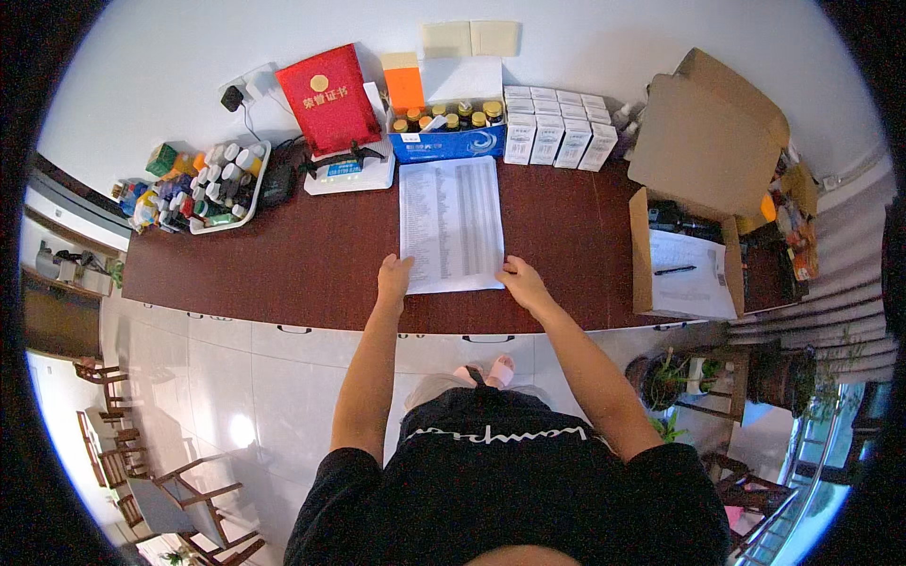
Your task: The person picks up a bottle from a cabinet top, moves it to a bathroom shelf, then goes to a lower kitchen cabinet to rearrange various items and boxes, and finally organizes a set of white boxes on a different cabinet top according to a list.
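Observation:
A stack of printed paper sheets (451,223) lies on the dark red wooden countertop (325,262) in front of me, its far edge near a blue box of bottles. My left hand (395,277) grips the near left edge of the sheets, thumb on top. At the near right edge, my right hand (522,279) pinches the same sheets between thumb and fingers. Columns of print cover the top sheet. The fingertips under the paper are hidden.
Behind the sheets stand the blue box (446,147) of gold-capped bottles, white cartons (559,134), a white router (350,177) and a red certificate folder (329,99). A bottle-filled white tray (248,201) is at left. At right, an open cardboard box (640,247) holds papers and a pen (674,270).

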`<action>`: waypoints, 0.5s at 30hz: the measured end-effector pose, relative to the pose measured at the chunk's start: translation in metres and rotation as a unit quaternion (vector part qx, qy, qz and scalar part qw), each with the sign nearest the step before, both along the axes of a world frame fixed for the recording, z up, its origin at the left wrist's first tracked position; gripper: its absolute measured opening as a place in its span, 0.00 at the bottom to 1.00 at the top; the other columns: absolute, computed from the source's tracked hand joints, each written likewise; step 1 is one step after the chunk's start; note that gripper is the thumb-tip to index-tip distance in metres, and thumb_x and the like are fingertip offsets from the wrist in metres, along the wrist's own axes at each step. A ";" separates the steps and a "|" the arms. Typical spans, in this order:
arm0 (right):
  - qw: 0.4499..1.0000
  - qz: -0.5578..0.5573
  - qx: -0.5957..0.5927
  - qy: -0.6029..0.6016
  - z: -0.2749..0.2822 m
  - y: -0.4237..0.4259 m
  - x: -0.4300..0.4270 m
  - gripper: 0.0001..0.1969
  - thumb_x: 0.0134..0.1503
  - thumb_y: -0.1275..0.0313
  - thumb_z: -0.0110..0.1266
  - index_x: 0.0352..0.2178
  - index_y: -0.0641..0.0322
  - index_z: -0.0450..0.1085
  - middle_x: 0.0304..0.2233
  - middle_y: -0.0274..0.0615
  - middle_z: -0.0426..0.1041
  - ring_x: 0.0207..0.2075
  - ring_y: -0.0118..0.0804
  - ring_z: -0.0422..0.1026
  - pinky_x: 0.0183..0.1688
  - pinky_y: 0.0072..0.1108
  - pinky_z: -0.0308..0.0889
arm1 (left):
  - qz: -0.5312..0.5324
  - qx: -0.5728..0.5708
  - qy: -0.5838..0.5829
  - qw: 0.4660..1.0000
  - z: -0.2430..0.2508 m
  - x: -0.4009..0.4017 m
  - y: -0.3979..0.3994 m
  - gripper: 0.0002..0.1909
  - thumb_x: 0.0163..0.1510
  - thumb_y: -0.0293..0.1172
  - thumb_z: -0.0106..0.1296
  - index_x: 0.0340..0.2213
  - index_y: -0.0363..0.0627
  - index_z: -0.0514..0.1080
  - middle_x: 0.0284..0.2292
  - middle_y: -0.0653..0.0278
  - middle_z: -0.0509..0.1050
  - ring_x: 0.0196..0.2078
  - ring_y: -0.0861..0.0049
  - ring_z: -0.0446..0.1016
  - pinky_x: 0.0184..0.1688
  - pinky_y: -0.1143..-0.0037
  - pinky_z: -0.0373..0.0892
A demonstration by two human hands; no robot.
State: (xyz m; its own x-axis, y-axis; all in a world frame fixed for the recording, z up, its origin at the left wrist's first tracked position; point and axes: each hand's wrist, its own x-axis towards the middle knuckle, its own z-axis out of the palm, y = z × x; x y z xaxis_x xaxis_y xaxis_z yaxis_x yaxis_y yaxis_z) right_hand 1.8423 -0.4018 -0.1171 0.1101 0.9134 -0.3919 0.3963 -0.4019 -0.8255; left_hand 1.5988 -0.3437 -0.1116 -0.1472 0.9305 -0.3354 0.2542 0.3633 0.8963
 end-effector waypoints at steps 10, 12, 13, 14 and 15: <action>0.996 0.000 0.071 0.045 -0.008 -0.003 0.008 0.24 0.45 0.65 0.54 0.42 0.68 0.63 0.39 0.50 0.68 0.42 0.41 0.67 0.46 0.26 0.61 | -0.066 -0.005 0.081 0.995 -0.028 0.001 0.024 0.25 0.44 0.38 0.53 0.42 0.35 0.64 0.39 0.50 0.69 0.42 0.63 0.68 0.42 0.69 0.64; 0.996 -0.002 0.070 -0.050 -0.010 -0.003 0.016 0.26 0.45 0.64 0.55 0.44 0.68 0.62 0.42 0.53 0.66 0.45 0.44 0.65 0.48 0.28 0.60 | -0.118 0.047 0.218 0.968 -0.035 0.007 0.014 0.28 0.42 0.39 0.55 0.44 0.36 0.63 0.42 0.49 0.66 0.45 0.60 0.65 0.46 0.66 0.62; 0.991 0.060 0.090 -0.074 -0.009 -0.001 0.020 0.28 0.44 0.64 0.55 0.45 0.69 0.60 0.44 0.56 0.64 0.47 0.48 0.63 0.49 0.30 0.58 | -0.164 0.098 0.350 0.917 -0.030 0.013 0.008 0.32 0.41 0.41 0.56 0.46 0.37 0.61 0.45 0.49 0.64 0.48 0.57 0.62 0.49 0.64 0.59; 0.982 0.121 0.108 -0.098 -0.008 0.001 0.024 0.31 0.44 0.63 0.55 0.47 0.70 0.58 0.46 0.60 0.61 0.49 0.52 0.60 0.51 0.32 0.57 | -0.165 0.099 0.349 0.917 -0.026 0.020 0.003 0.32 0.41 0.41 0.56 0.46 0.37 0.61 0.45 0.49 0.64 0.48 0.57 0.62 0.49 0.64 0.59; 0.982 0.121 0.109 -0.099 -0.008 0.003 0.022 0.31 0.44 0.63 0.55 0.47 0.70 0.58 0.46 0.60 0.61 0.49 0.52 0.60 0.51 0.32 0.57 | -0.147 0.096 0.363 0.915 -0.021 0.024 -0.003 0.34 0.40 0.42 0.57 0.46 0.37 0.60 0.46 0.49 0.62 0.50 0.57 0.59 0.51 0.62 0.56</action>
